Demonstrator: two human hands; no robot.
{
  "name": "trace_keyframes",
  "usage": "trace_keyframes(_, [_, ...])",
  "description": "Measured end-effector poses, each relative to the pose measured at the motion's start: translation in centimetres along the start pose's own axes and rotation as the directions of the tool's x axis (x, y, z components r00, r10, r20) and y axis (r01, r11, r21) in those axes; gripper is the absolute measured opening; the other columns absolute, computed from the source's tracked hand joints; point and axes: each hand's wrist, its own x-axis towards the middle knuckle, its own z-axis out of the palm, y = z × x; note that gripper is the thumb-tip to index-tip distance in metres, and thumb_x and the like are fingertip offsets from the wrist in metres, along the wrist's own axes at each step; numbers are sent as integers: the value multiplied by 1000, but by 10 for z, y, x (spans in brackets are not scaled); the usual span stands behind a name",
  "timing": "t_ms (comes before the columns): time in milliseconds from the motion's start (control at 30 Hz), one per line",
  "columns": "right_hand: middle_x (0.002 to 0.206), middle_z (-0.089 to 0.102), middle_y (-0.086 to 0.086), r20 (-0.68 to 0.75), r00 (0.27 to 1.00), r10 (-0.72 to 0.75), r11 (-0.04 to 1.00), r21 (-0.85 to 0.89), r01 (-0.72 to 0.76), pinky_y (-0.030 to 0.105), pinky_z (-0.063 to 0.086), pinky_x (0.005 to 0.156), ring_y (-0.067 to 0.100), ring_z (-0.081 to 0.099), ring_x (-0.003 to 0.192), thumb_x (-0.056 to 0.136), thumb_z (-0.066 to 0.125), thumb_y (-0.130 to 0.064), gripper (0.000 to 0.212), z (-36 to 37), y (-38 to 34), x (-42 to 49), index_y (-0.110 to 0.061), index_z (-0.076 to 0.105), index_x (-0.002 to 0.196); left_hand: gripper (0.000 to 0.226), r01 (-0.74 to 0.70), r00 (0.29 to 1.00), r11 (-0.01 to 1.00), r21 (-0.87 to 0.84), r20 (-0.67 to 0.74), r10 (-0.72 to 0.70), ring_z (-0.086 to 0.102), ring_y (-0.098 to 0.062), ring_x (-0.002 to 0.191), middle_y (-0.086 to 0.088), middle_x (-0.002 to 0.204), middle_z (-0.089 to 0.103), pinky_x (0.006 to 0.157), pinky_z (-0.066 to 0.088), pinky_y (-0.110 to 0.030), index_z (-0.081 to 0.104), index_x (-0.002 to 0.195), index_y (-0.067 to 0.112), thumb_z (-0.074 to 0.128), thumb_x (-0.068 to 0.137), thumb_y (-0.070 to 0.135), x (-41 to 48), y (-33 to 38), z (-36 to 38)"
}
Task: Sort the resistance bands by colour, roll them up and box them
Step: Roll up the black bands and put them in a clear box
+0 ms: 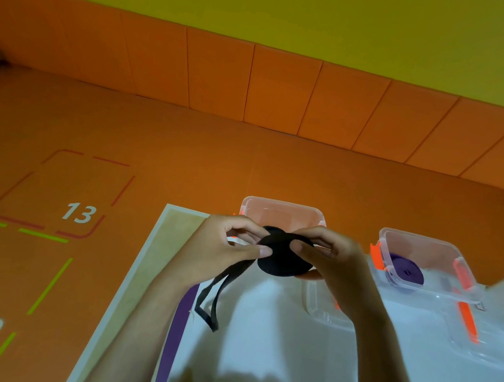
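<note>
Head view, arms: both forearms rise from the lower edge and meet above the table (172, 228), wrists bent inward, hands held clear of the white sheet (271, 353).
Left hand (224, 246): fingers curled. Thumb tip and forefinger pinch the left edge of the black band (283, 259), where the unrolled end leaves the coil.
Right hand (333, 265): thumb lies flat on the coil's near face, and the other fingers wrap behind and beneath it (tips hidden, so grip tightness cannot be told).
Black band, position: mostly wound into a flat disc, held in the air between both hands, in front of the clear box (283, 212).
Loose tail (217, 295): a doubled loop hangs down-left from the disc, over the sheet's left edge (touching it or not: cannot tell).
Clear box: at the table's far edge, directly behind the hands, lid off.
Second box (447, 258): to the right, with orange latches. It holds a purple roll (406, 272) lying on its bottom.
Floor (184, 156): orange, with painted numbers 12 and 13 at left.
</note>
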Motion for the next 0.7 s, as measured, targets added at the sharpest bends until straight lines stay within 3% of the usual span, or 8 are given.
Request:
trace_keyframes(167, [97, 81, -2, -76, 996, -36, 999, -3, 36, 38, 67, 70, 18, 78, 96, 93, 77, -23, 9, 6, 3, 1, -31, 81, 97, 25, 20, 998, 999, 32, 59, -22, 74, -9, 106, 10, 108, 80, 84, 54, -17, 80, 105, 37, 90, 82, 38, 2, -17, -3])
trace_keyframes(333, [96, 80, -3, -183, 981, -69, 997, 28, 75, 39, 66, 64, 17, 78, 94, 94, 78, -28, 8, 2, 4, 2, -35, 81, 97, 44, 196, 953, 957, 212, 189, -237, 68, -2, 116, 19, 116, 76, 109, 50, -37, 76, 109, 43, 88, 73, 65, -8, -72, -17])
trace_keyframes(467, [96, 79, -5, -216, 973, -84, 996, 1, 86, 39, 67, 62, 15, 77, 95, 96, 76, -25, 10, 3, 7, 2, -34, 81, 98, 36, 251, 930, 939, 236, 210, -302, 61, 2, 127, 21, 124, 73, 118, 40, -47, 74, 113, 41, 88, 80, 49, -16, -115, -10])
trace_keyframes(567, [97, 79, -5, -230, 968, -97, 995, 4, 100, 40, 67, 62, 15, 77, 95, 95, 77, -27, 9, 5, 7, 2, -34, 81, 97, 34, 303, 926, 921, 247, 151, -345, 57, 6, 128, 27, 123, 71, 116, 41, -40, 72, 109, 45, 80, 76, 45, -19, -140, 2])
trace_keyframes(633, [100, 78, -4, -226, 967, -115, 992, 21, 123, 40, 66, 62, 17, 76, 97, 88, 78, -38, 11, 7, 4, 2, -34, 81, 98, 34, 338, 919, 898, 281, 106, -379, 56, 7, 128, 30, 122, 69, 110, 44, -25, 71, 107, 49, 72, 74, 41, -19, -153, 8])
trace_keyframes(700, [105, 78, -2, -223, 967, -124, 988, 62, 141, 40, 66, 62, 20, 76, 101, 84, 77, -44, 20, 8, -1, 1, -32, 81, 100, 40, 340, 920, 885, 317, 81, -382, 56, 4, 128, 28, 125, 66, 98, 42, -8, 69, 107, 49, 69, 85, 16, -21, -166, 9])
